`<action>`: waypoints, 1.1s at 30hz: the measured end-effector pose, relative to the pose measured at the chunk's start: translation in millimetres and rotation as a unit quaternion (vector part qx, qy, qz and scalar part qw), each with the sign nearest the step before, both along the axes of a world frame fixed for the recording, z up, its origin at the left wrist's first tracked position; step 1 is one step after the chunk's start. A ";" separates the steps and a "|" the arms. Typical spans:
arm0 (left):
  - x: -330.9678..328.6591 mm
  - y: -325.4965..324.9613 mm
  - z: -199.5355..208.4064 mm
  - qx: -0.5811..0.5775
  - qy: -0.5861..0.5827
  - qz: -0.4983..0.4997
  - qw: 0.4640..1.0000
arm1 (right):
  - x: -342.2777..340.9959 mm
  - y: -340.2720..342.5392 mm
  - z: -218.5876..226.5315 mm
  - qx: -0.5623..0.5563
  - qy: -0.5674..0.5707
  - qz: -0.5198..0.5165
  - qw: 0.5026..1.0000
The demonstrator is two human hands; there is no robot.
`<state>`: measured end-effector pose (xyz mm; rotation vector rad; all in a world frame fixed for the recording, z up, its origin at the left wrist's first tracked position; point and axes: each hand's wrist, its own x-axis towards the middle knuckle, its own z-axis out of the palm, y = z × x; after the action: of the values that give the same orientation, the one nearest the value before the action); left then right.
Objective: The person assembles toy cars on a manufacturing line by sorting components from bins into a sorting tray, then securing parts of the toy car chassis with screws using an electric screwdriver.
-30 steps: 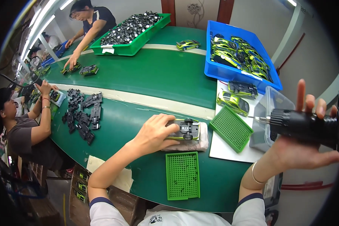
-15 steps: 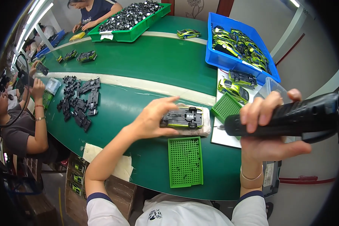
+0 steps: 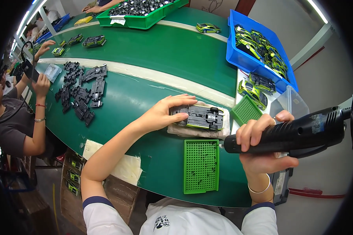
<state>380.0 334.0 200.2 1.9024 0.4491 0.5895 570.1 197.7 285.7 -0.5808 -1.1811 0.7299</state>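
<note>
1. Since half a second ago, the right grip [image 3: 259, 131] has brought the power screwdriver [image 3: 302, 133] from beside the pad [image 3: 180, 131] to the far right corner of the near green tray [image 3: 185, 168]; whether the tip touches the rim, I cannot tell.
2. Left grip [image 3: 161, 113] has also settled further over the toy car [image 3: 202, 117]: the raised finger now lies along the far side, and the thumb presses across the underside.
3. That car lies wheels up on the pale pad, on the green bench [image 3: 157, 156], its left end grasped.
4. Right grip is clenched around the screwdriver's black body.
5. Small dark pieces lie in the near tray; a second green tray [image 3: 246, 111] sits right of the pad.
6. Beyond it, two more cars [image 3: 253, 94] lie beside a blue bin [image 3: 232, 47] full of yellow-green cars.
7. Black chassis parts [image 3: 80, 90] are heaped to the left.
</note>
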 end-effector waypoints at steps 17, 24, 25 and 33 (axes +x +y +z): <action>-10.6 14.4 -2.0 -0.200 0.024 -0.026 0.979 | -7.5 2.9 -8.6 -0.015 0.001 0.038 0.999; -6.1 10.0 3.5 -0.014 -0.040 0.035 0.998 | -1.0 1.7 -5.3 0.011 0.018 0.046 0.999; -4.1 6.5 4.6 -0.013 -0.039 0.033 0.999 | -1.1 1.3 -3.5 0.012 0.019 0.044 0.999; 11.5 -12.8 3.4 0.268 0.033 0.085 0.959 | 5.6 0.7 1.7 0.031 0.016 0.056 0.998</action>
<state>391.5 321.2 203.6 2.4214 0.5372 0.8229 575.7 198.4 287.4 -0.4516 -1.2097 0.7920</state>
